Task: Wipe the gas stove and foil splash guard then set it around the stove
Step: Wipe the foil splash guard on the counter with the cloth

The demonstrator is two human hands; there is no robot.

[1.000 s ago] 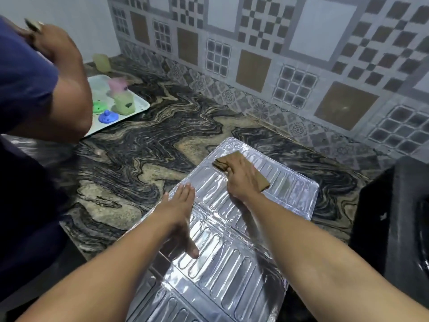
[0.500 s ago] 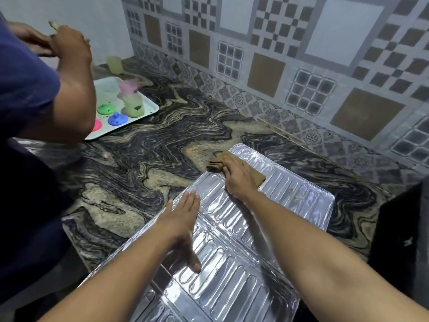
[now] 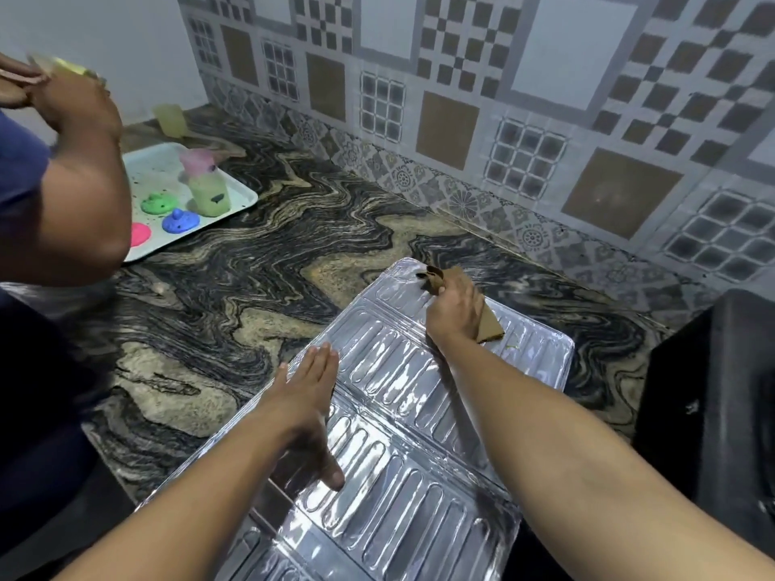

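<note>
Left hand (image 3: 308,390) flat on the foil guard (image 3: 402,417), right hand (image 3: 455,308) gripping the cloth (image 3: 488,325) at its far corner; hard strokes may crease or tear the thin foil.

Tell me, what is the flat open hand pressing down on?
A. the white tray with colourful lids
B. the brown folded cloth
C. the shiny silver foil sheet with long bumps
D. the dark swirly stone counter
C: the left hand lies flat, fingers straight, on the shiny silver ribbed foil splash guard, while the right hand grips the brown folded cloth at the guard's far end.
</note>
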